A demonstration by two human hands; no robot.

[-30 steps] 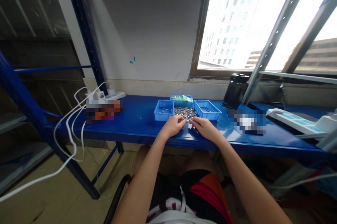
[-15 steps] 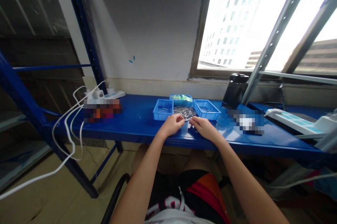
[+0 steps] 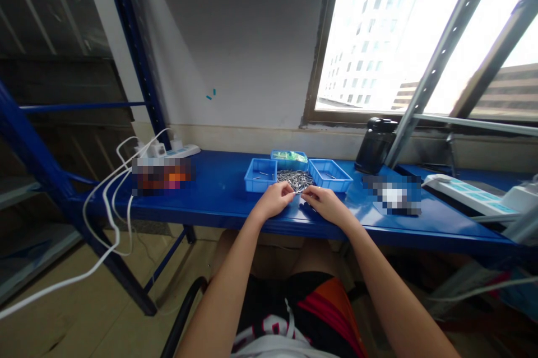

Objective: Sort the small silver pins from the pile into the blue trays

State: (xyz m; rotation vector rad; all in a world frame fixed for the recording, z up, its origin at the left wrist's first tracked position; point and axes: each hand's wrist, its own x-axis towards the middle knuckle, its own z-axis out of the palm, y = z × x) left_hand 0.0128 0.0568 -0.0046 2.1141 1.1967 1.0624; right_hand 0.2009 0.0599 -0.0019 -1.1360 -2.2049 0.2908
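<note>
My left hand point(image 3: 275, 200) and my right hand point(image 3: 325, 202) rest on the blue shelf point(image 3: 222, 201), fingertips nearly meeting at the near edge of a pile of small metal pins point(image 3: 295, 179). Both hands are closed in a pinch. A thin pin seems to lie between the two sets of fingertips, too small to be sure. A blue tray point(image 3: 260, 175) with a few pins stands left of the pile. Another blue tray point(image 3: 330, 175) stands to its right.
A small blue box with green contents point(image 3: 288, 157) sits behind the pile. A black jar point(image 3: 374, 145) stands at the right by a metal upright. A white power strip point(image 3: 179, 152) with cables lies at the left, another point(image 3: 466, 193) at the right.
Both hands stay at the pile's near edge, their fingertips shifting slightly closer together. The view has drifted a little.
</note>
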